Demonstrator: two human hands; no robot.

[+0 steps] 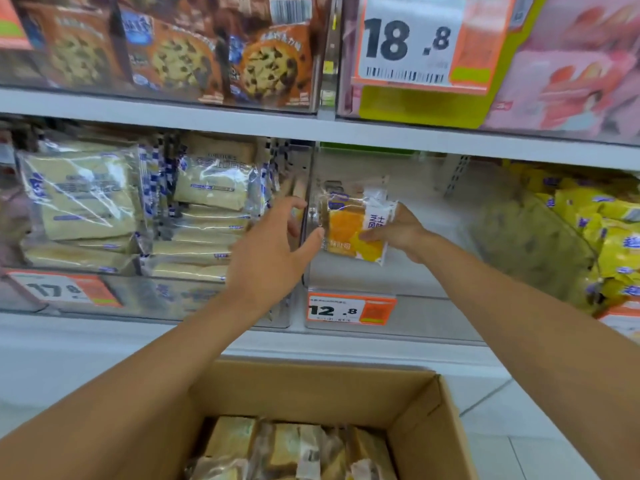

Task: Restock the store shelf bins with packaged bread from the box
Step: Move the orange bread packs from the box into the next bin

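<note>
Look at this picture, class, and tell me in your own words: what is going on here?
A person is restocking a store shelf. Their right hand holds a bread package inside the clear bin above the 12.8 price tag; it is the only pack visible there. Their left hand, fingers spread, reaches toward the package's left edge. Below, the cardboard box holds more packs. The neighbouring bin on the left is stacked with pale bread packs.
</note>
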